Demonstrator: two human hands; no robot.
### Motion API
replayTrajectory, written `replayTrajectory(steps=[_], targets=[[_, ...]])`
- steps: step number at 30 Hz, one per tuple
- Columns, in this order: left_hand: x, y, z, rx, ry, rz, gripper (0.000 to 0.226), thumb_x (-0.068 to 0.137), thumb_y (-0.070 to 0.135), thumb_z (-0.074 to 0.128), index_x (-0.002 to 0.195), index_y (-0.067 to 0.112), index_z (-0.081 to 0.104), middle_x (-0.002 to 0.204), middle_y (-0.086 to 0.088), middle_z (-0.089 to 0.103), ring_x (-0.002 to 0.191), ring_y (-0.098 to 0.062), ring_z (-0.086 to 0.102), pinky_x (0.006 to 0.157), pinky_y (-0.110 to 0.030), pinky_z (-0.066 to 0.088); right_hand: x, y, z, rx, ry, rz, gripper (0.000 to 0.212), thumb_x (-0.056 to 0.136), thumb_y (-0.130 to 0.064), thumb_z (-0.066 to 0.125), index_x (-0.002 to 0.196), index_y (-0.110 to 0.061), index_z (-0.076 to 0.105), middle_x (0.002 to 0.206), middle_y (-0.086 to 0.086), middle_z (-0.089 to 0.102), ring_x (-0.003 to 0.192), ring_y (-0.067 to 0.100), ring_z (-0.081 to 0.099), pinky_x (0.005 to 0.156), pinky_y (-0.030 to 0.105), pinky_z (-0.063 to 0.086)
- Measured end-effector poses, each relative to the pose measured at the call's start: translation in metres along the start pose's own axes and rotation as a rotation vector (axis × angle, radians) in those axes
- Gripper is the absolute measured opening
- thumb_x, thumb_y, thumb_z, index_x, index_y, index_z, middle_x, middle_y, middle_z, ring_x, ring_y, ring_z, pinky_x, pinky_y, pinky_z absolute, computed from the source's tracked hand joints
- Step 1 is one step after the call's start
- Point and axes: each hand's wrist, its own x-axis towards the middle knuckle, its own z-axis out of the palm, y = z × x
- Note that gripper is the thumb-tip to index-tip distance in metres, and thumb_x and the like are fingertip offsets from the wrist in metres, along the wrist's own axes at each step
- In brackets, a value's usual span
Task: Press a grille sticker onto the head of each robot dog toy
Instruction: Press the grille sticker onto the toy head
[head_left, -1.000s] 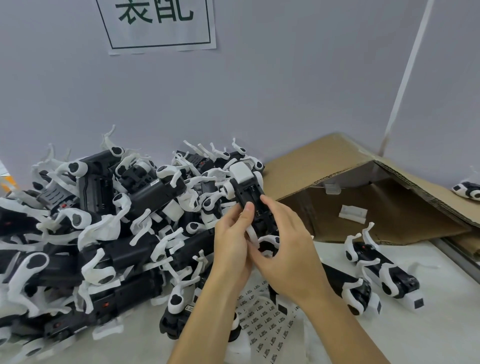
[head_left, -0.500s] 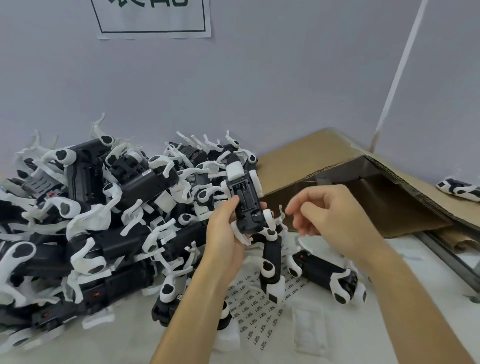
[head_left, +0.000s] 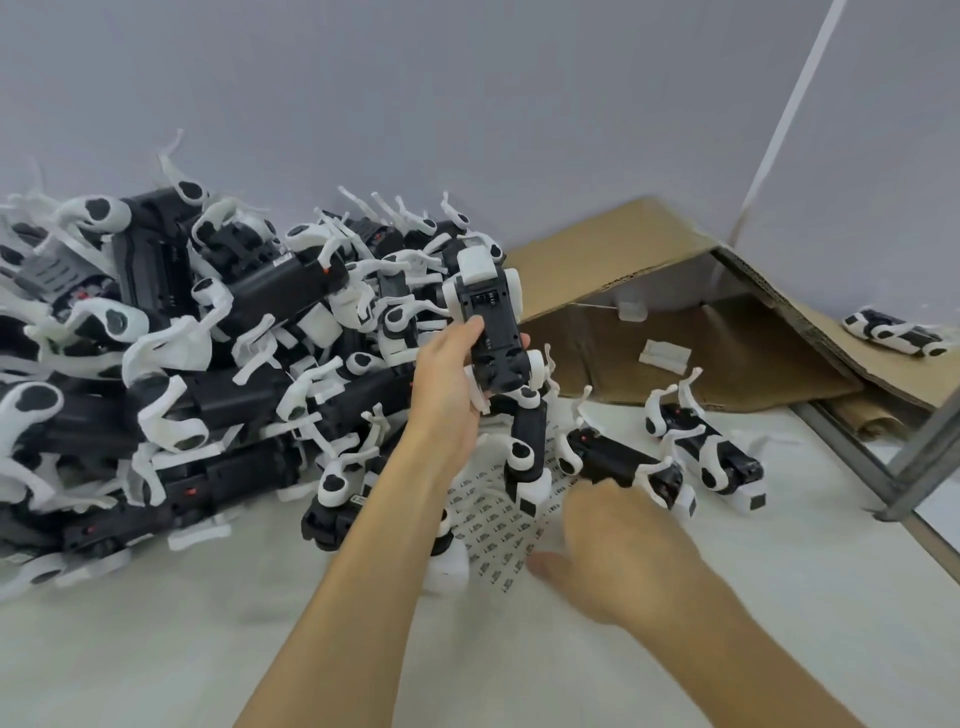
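Observation:
My left hand (head_left: 451, 384) grips a black and white robot dog toy (head_left: 488, 317), held up with its underside facing me and its white head pointing up and away. My right hand (head_left: 618, 545) is low over the sticker sheet (head_left: 493, 525), a clear sheet printed with rows of small grille stickers lying on the table. It is blurred and covers the sheet's right part, thumb out to the left. Whether its fingertips pinch a sticker is hidden.
A big heap of robot dog toys (head_left: 171, 358) fills the left. Several more dogs (head_left: 706, 452) lie right of the sheet, and one (head_left: 893, 332) rests on the flattened cardboard box (head_left: 675, 322). A grey wall stands behind. A metal bar (head_left: 919, 457) crosses at right.
My right hand dropped from beside the held dog down onto the sticker sheet. My left hand kept its grip on the dog. The view tilted downward.

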Motion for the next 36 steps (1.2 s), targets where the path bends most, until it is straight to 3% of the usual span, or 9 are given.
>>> replayTrajectory(steps=[2,5,10,16,21,25,30,33,36], targets=[[0.0,0.0,0.0,0.002,-0.002,-0.001,0.028,0.106,0.019,0.044,0.106,0.005,0.068,0.097,-0.021,0.074,0.081,-0.031,0.072,0.069,-0.037,0.06,0.003,0.001,0.005,0.028,0.034,0.004,0.034,0.096,-0.046,0.064,0.107,-0.015,0.054,0.084,-0.004,0.046,0.095,0.021,0.057,0.068,0.028,0.037],[0.001,0.0,-0.001,0.012,0.003,-0.004,0.028,0.106,0.019,0.045,0.107,0.005,0.069,0.099,-0.022,0.075,0.084,-0.032,0.072,0.069,-0.037,0.059,0.01,0.013,-0.004,0.069,0.065,-0.008,0.014,0.098,-0.025,0.053,0.093,-0.017,0.043,0.09,-0.003,0.045,0.091,0.022,0.056,0.065,0.03,0.04],[0.0,-0.001,-0.001,0.039,0.001,0.0,0.027,0.105,0.019,0.046,0.109,0.007,0.07,0.101,-0.02,0.076,0.091,-0.034,0.072,0.077,-0.041,0.059,0.015,0.047,-0.063,0.184,0.084,-0.129,0.02,0.099,-0.04,0.056,0.115,-0.031,0.048,0.095,-0.009,0.062,0.072,0.007,0.061,0.052,0.021,0.042],[-0.002,-0.003,0.002,0.122,0.001,0.017,0.023,0.102,0.02,0.053,0.101,0.018,0.075,0.108,-0.012,0.076,0.106,-0.032,0.071,0.096,-0.051,0.054,0.051,0.039,-0.084,1.102,0.29,-0.383,0.034,0.096,-0.014,0.065,0.125,-0.026,0.051,0.106,0.001,0.076,0.087,0.015,0.077,0.075,0.032,0.064],[-0.003,-0.004,0.003,0.184,-0.016,0.055,0.022,0.099,0.022,0.057,0.114,0.024,0.072,0.112,-0.003,0.076,0.108,-0.023,0.071,0.102,-0.052,0.052,0.088,0.014,-0.054,1.469,0.552,-0.343,0.024,0.103,-0.015,0.055,0.121,-0.03,0.062,0.106,-0.003,0.074,0.093,0.011,0.074,0.076,0.028,0.062],[-0.002,-0.003,-0.001,0.152,-0.039,0.076,0.032,0.086,0.033,0.061,0.116,0.035,0.071,0.12,0.002,0.073,0.118,-0.021,0.066,0.108,-0.052,0.047,0.104,0.007,-0.031,1.482,0.627,-0.299,0.031,0.106,-0.023,0.051,0.135,-0.032,0.057,0.104,-0.007,0.073,0.088,0.001,0.07,0.066,0.017,0.055],[-0.003,-0.004,-0.001,0.23,-0.063,0.124,0.023,0.088,0.035,0.063,0.101,0.052,0.071,0.118,0.008,0.074,0.111,-0.01,0.068,0.109,-0.042,0.045,0.107,0.009,-0.026,1.304,0.721,-0.276,0.036,0.106,-0.026,0.05,0.14,-0.019,0.056,0.118,-0.001,0.071,0.105,0.01,0.069,0.091,0.038,0.059],[-0.006,-0.003,0.0,0.298,-0.082,0.151,0.023,0.097,0.03,0.062,0.101,0.052,0.069,0.108,0.008,0.076,0.07,0.004,0.067,0.079,-0.02,0.048,0.106,0.007,-0.024,1.276,0.732,-0.323,0.032,0.104,-0.025,0.053,0.136,-0.026,0.057,0.112,-0.011,0.069,0.098,-0.004,0.068,0.082,0.016,0.056],[-0.006,-0.002,0.0,0.342,-0.078,0.175,0.017,0.1,0.028,0.062,0.11,0.042,0.067,0.107,0.01,0.077,0.091,0.003,0.07,0.074,-0.013,0.05,0.106,0.007,-0.021,1.311,0.805,-0.344,0.027,0.1,-0.018,0.062,0.126,-0.027,0.062,0.101,-0.016,0.069,0.088,-0.009,0.067,0.072,0.006,0.05]])
